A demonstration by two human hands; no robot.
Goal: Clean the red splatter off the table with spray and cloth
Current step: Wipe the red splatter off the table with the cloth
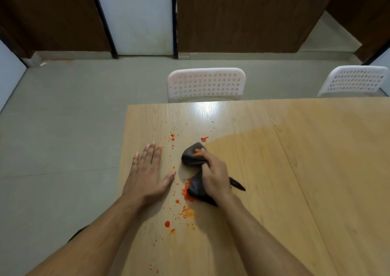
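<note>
The right hand (213, 173) grips the crumpled dark grey cloth (193, 159) amid red splatter (186, 192) on the light wooden desk (295, 170), left hand (147, 174) spread flat beside the cloth, so firm overlapping strokes inward would probably avoid smearing.

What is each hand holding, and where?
Right hand grips the dark cloth around its bunched middle. Left hand holds nothing, flat on the table.

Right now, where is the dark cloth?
In the head view the dark cloth lies bunched on the table, gripped by the right hand, amid the red splatter.
</note>
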